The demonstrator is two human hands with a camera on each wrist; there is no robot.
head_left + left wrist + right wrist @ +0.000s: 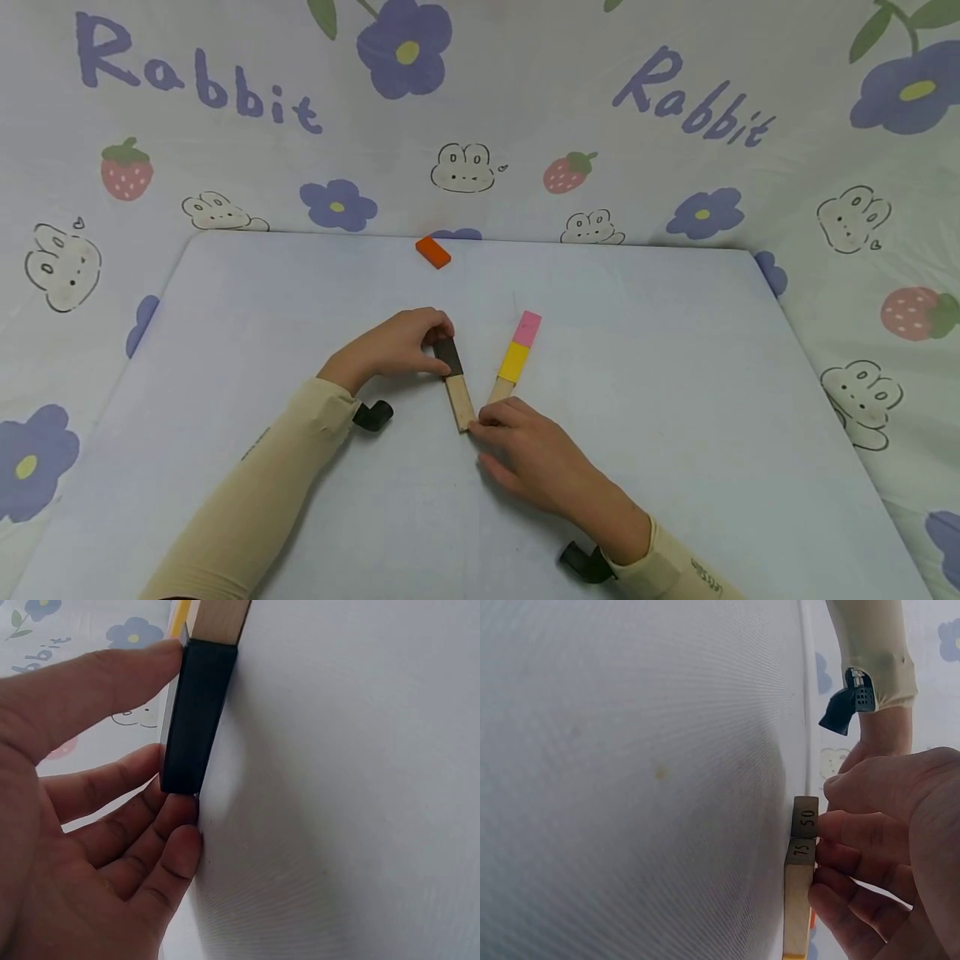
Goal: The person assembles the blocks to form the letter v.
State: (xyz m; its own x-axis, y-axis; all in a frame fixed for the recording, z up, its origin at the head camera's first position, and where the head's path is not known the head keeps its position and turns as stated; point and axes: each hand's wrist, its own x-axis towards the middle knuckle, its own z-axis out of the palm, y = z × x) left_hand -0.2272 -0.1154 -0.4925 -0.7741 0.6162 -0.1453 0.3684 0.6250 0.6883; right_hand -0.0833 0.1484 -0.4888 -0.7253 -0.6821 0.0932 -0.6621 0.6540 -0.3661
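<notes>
Two strips of small flat blocks form a V on the table. In the left strip, a black block (448, 357) lies end to end with a plain wooden block (461, 403). My left hand (401, 343) grips the black block, thumb at one end and fingers around the other. The right strip has a pink block (527, 328), a yellow block (513, 362) and a wooden block (501, 390). At the V's near point, my right hand (536, 457) touches the wooden ends with its fingertips, thumb apart. Those ends read 50 (805, 817) and 75 (801, 851).
An orange block (433, 252) lies near the back edge of the white table (675, 350). Behind hangs a cloth (510, 108) printed with rabbits, flowers and strawberries. Small black wrist cameras stick out near both sleeves, close to the tabletop.
</notes>
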